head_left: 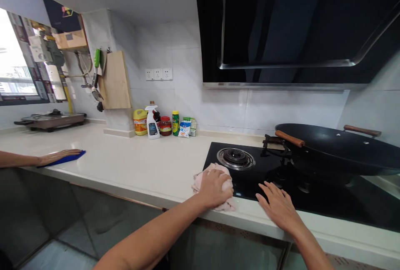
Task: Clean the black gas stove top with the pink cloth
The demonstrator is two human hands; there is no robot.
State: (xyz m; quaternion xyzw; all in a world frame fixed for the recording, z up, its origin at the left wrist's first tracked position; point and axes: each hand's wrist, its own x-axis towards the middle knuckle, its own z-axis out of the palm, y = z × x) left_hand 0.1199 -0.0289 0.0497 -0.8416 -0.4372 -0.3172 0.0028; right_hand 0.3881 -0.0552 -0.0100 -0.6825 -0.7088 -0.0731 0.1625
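Note:
My left hand [214,190] presses a pale pink cloth [198,181] down at the front left corner of the black gas cooktop [328,205], its fingers bent over the fabric. Part of the cloth lies on the white counter beside the glass. My right hand [277,206] rests at the cooktop's front edge, fingers spread, holding nothing. Behind my left hand sits a round burner [236,158] without a pan. A large black wok [337,149] with wooden handles stands on the right side of the cooktop, beyond my right hand.
Another person's hand [62,154] lies flat on a blue cloth [67,159] at the far left. A spray bottle [152,126], a yellow jug [140,123] and a red-lidded jar [165,126] line the wall. An electric pan [51,121] stands back left. The range hood [287,24] overhangs.

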